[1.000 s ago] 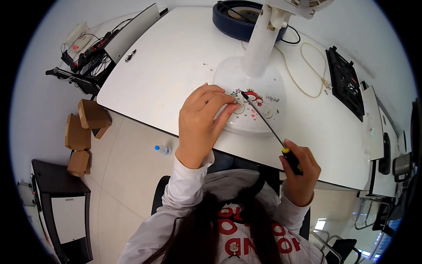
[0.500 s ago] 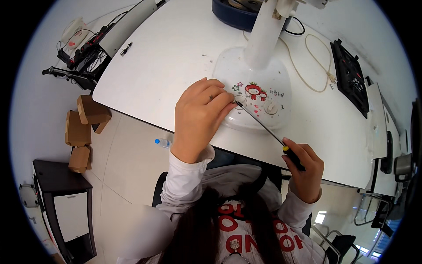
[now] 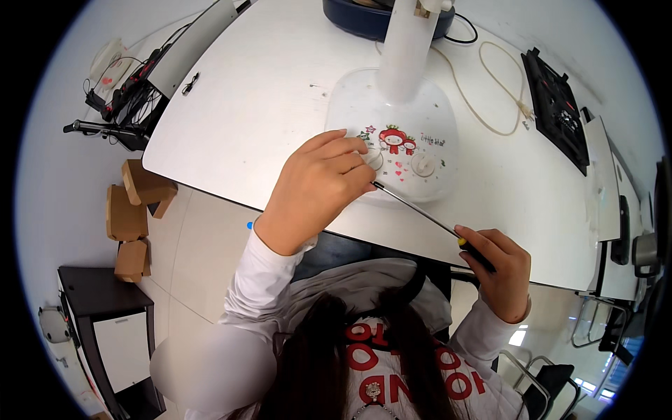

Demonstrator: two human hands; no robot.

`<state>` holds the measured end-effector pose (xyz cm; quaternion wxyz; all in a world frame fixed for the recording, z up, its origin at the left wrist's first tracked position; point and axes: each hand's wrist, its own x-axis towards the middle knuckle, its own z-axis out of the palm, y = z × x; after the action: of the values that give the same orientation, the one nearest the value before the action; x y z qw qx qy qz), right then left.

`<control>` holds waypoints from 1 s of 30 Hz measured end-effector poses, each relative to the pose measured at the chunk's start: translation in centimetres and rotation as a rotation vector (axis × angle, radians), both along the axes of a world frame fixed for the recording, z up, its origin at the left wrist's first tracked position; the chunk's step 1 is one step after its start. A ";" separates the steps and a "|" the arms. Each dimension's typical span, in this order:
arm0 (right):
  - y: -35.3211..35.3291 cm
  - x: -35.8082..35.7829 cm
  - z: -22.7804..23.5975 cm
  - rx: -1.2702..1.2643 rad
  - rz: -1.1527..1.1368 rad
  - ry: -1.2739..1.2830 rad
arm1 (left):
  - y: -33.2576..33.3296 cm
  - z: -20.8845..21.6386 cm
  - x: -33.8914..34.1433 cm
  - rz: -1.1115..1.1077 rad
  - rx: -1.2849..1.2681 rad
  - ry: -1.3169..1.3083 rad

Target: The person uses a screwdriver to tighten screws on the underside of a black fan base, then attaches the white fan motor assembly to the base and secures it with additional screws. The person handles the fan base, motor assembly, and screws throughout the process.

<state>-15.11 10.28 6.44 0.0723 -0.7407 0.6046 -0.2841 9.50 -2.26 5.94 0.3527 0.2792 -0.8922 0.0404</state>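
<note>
Both hands work at a white fan base (image 3: pixel 420 122) standing on the white table (image 3: pixel 252 105). Left hand (image 3: pixel 318 189) rests curled on the base's front, fingers pinching the screwdriver (image 3: pixel 427 217) shaft near its tip. Right hand (image 3: pixel 497 269) grips the screwdriver's dark handle just off the table's near edge.

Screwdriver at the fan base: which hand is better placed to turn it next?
Right. The right hand already grips the screwdriver by its handle, with the shaft running up to the white fan base. The left hand rests on the base at the tip, placed for steadying.
</note>
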 end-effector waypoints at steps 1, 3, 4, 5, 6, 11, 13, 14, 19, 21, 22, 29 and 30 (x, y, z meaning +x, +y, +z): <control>0.0 -0.1 0.1 -0.008 0.010 0.016 | 0.0 0.1 0.1 -0.016 0.014 -0.003; 0.0 -0.3 0.3 -0.014 0.022 0.030 | -0.1 0.5 0.2 -0.050 0.042 -0.007; 0.0 -0.5 0.3 -0.011 0.023 0.029 | -0.1 0.6 0.2 -0.067 0.064 -0.003; 0.0 -0.6 0.4 -0.008 0.025 0.027 | -0.1 0.7 0.3 -0.085 0.086 0.000; 0.1 -0.6 0.5 0.007 0.031 0.042 | 0.0 0.8 0.3 -0.098 0.108 0.002; 0.2 -1.2 1.5 0.070 0.084 0.025 | -0.1 0.8 0.5 -0.168 0.234 0.071; 0.2 -1.1 1.5 0.077 0.076 -0.002 | -0.4 0.8 0.5 -0.177 0.272 0.108; 0.2 -1.0 1.5 0.080 0.072 -0.016 | -0.5 0.7 0.5 -0.170 0.273 0.123; 0.2 -0.5 1.3 0.117 0.071 -0.162 | -1.0 1.6 1.0 -0.170 0.435 0.236; 0.2 -0.3 1.0 0.116 0.054 -0.197 | -1.3 1.8 1.2 -0.184 0.484 0.262; 0.2 -0.2 0.9 0.103 0.036 -0.221 | -1.3 1.9 1.4 -0.159 0.512 0.272; 1.3 -1.8 0.4 0.251 -0.185 -0.808 | -2.0 3.1 2.5 -0.006 0.451 0.385; 1.5 -2.1 0.9 0.329 -0.196 -1.028 | -2.1 3.8 2.6 0.034 0.409 0.419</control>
<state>-17.20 11.82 7.32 0.4464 -0.4258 0.5939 -0.5165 12.12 -4.34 9.73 0.4650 0.3618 -0.7847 -0.1928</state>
